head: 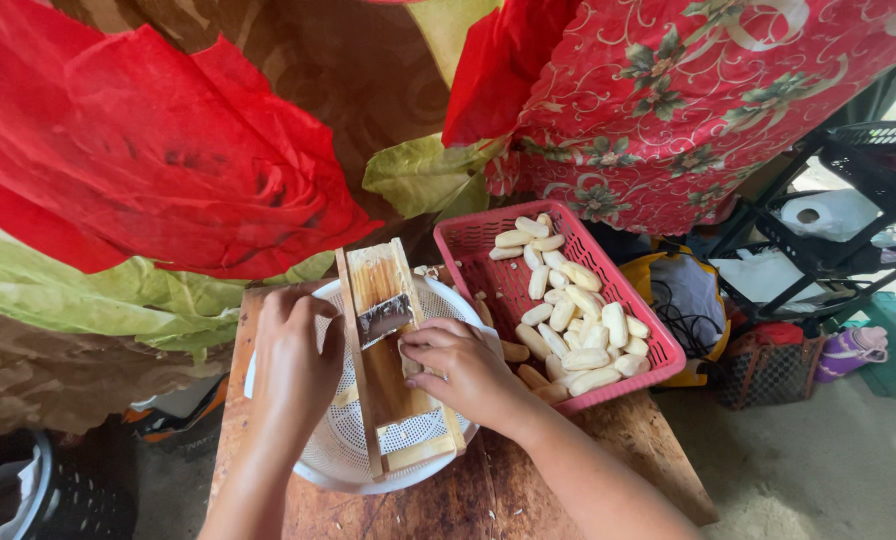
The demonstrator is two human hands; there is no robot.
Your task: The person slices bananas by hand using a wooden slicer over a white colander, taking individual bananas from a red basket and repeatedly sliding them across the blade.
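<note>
A wooden slicer board [380,300] with a metal blade lies across a white perforated bowl [343,450] on a wooden table [528,490]. My left hand [293,365] grips the board's left edge and the bowl rim. My right hand [458,370] is closed on a peeled pale banana piece, pressing it against the board just below the blade; the piece is mostly hidden by my fingers. To the right sits a pink plastic basket [468,245] with several peeled bananas [573,320].
Red, green and brown cloths hang behind the table. A floral red cloth drapes at the upper right. On the floor to the right stand a black rack [848,200], a yellow bag [683,295] and a small woven basket [773,365].
</note>
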